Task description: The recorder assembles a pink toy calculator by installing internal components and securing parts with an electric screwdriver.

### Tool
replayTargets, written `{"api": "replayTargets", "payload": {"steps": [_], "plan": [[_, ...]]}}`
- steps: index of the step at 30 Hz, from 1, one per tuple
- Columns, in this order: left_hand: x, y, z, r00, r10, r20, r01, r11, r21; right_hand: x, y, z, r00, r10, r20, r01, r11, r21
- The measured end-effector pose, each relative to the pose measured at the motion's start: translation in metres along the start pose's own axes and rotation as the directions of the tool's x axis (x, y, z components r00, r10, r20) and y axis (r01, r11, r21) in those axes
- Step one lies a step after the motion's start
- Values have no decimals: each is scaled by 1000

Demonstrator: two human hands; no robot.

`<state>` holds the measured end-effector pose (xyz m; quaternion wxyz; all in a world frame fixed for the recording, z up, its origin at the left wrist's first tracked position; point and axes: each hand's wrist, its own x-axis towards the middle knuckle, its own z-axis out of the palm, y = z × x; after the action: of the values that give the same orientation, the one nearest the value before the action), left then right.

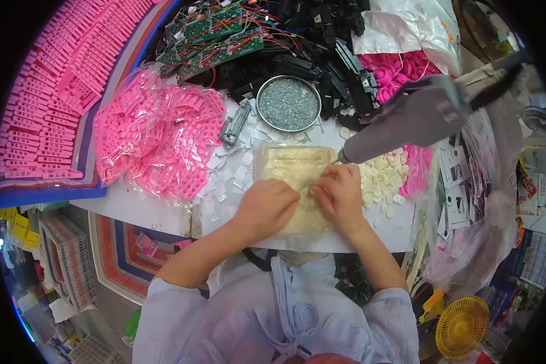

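Observation:
A flat beige pad (294, 159) in clear plastic lies on the white table in front of me. My left hand (268, 207) rests over its left side, fingers curled together; whatever they hold, if anything, is hidden. On the pad's right side, my right hand (340, 197) is closed in a pinch, with a small dark, unclear spot at its fingertips. A grey electric screwdriver (400, 118) slants in from the upper right, its tip just above the right hand; I cannot tell whether they touch. Beyond the pad stands a round metal tin (289, 104) full of small screws.
Cream discs (383, 182) are piled right of the pad, small white pieces (224, 189) to its left. Bagged pink parts (176, 136) and a blue-rimmed crate (48, 121) of pink parts fill the left. Circuit boards (224, 45) with wires and black parts (315, 60) crowd the back.

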<state>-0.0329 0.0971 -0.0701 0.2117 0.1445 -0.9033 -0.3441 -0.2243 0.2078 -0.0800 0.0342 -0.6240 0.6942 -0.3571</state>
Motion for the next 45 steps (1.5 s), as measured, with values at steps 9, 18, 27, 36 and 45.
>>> {"api": "replayTargets", "payload": {"steps": [9, 18, 27, 36, 45], "plan": [[3, -9, -11, 997, -2, -75, 3, 1000, 19, 25, 52, -50, 991, 33, -129, -83, 910, -405], [7, 6, -16, 999, 9, -48, -8, 1000, 18, 96, 124, -82, 993, -78, 87, 110, 877, -468], [-2, -4, -22, 996, -48, -80, 47, 999, -20, 72, 94, -99, 974, 103, -200, -148, 962, -227], [-6, 15, -63, 995, 18, -98, -13, 999, 51, 22, -10, -11, 950, -160, 267, 193, 976, -100], [18, -108, -280, 763, -216, -609, 528, 753, 394, 14, -16, -3, 965, -178, 193, 206, 969, -136]]}}
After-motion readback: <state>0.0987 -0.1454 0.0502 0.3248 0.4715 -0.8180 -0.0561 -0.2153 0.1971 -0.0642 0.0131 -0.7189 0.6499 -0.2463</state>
